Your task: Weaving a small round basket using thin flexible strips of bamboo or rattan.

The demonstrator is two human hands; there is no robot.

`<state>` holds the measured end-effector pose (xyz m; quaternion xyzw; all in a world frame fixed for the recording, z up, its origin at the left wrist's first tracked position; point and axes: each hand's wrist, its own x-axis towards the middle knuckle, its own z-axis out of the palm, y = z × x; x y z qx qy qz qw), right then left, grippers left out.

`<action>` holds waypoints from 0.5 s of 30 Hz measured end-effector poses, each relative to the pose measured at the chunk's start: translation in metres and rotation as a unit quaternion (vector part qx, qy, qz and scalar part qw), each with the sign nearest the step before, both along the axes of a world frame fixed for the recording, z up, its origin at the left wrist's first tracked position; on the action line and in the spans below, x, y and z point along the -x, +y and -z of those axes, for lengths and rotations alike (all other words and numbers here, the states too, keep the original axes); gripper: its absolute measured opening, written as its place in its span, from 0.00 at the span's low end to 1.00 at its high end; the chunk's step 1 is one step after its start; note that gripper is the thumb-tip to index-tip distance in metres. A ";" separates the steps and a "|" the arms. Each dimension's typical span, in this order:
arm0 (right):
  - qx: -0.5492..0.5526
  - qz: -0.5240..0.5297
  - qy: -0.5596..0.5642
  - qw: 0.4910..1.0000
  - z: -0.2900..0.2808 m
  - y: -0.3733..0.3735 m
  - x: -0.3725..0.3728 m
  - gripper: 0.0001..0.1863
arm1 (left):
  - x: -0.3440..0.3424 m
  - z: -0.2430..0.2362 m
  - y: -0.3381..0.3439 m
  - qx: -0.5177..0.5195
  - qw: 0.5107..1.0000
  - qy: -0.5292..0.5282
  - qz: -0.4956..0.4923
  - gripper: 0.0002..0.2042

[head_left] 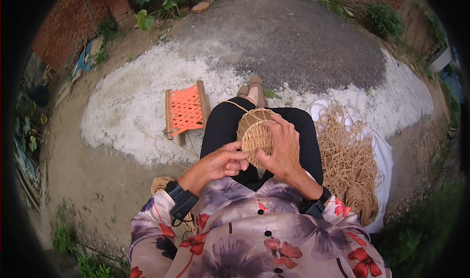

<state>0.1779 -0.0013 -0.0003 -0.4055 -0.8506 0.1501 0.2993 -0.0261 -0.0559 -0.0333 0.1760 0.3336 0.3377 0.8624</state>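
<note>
A small round woven straw-coloured basket (256,140) rests in my lap between my thighs, tilted so that its woven side shows. My right hand (284,148) grips its right side, fingers over the far part and thumb along the near part. At the lower left edge of the basket is my left hand (225,161), its fingers curled and the thumb and forefinger tips close together against the weave. Whatever lies between those tips is too small to make out. A strand of cord (230,102) runs off the basket's far left over my knee.
To my right, a large tangled heap of tan cord (345,155) lies on a white cloth (384,172). A wooden stool with orange webbing (186,110) stands at left. A coil of cord (160,184) sits beside my left elbow. Brick walls and plants edge the yard.
</note>
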 end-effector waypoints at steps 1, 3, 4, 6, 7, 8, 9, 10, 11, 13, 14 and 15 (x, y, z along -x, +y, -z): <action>0.000 -0.002 0.000 1.000 -0.002 0.000 0.001 0.34 | 0.000 0.003 0.000 0.000 1.000 0.000 -0.002 0.13; -0.012 -0.007 0.001 1.000 -0.006 -0.001 0.002 0.34 | -0.002 0.008 -0.003 0.006 0.999 -0.007 -0.036 0.16; -0.011 -0.008 0.001 1.000 -0.006 -0.002 0.003 0.34 | -0.003 0.008 -0.004 0.007 0.999 -0.007 -0.037 0.16; -0.022 0.008 -0.010 1.000 -0.004 -0.003 0.005 0.34 | -0.006 0.006 -0.007 0.000 0.999 0.005 -0.054 0.17; -0.022 0.010 -0.010 1.000 -0.003 -0.003 0.005 0.34 | -0.007 0.003 -0.007 0.000 0.999 0.006 -0.051 0.17; -0.015 0.014 -0.010 1.000 0.000 -0.002 0.004 0.34 | -0.009 -0.002 -0.008 0.001 0.998 0.011 -0.054 0.18; -0.007 0.018 -0.010 1.000 0.001 -0.002 0.004 0.34 | -0.010 -0.005 -0.009 0.001 0.998 0.017 -0.057 0.19; -0.009 0.018 -0.009 1.000 0.000 0.001 0.001 0.34 | -0.009 -0.007 -0.008 -0.001 0.998 0.018 -0.056 0.19; 0.017 -0.027 0.050 0.998 -0.001 0.005 -0.006 0.32 | -0.006 -0.008 -0.008 -0.010 0.999 0.010 -0.043 0.17; 0.118 -0.056 0.184 0.974 0.000 0.011 -0.021 0.27 | -0.002 -0.007 -0.007 -0.019 0.999 0.002 -0.029 0.16; 0.191 -0.040 0.257 0.947 0.001 0.013 -0.028 0.25 | 0.001 -0.006 -0.006 -0.009 1.000 0.007 -0.024 0.15; 0.199 0.002 0.239 0.950 0.000 0.013 -0.035 0.23 | 0.002 -0.004 -0.005 0.001 1.000 0.012 -0.019 0.15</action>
